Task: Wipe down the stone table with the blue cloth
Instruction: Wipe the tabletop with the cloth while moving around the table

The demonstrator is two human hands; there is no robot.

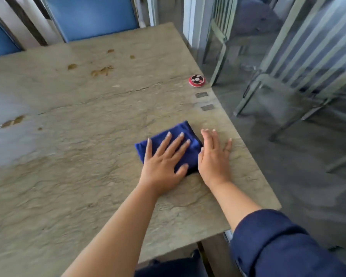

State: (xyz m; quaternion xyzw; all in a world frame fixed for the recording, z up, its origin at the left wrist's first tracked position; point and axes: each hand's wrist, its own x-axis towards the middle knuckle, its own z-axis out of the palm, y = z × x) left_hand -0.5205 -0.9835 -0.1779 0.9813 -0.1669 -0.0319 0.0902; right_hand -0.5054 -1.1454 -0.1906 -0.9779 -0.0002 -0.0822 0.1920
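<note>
While flat: two hands (162, 162) (214, 162), one blue cloth (188, 136).

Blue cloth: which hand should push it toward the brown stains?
Left. The left hand lies flat on the blue cloth; the right hand rests beside it on the stone table. The brown stains lie up-left.

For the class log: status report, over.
Left hand flat on blue cloth; right hand flat on stone table. Brown stains unwiped. Call button ahead.
</note>
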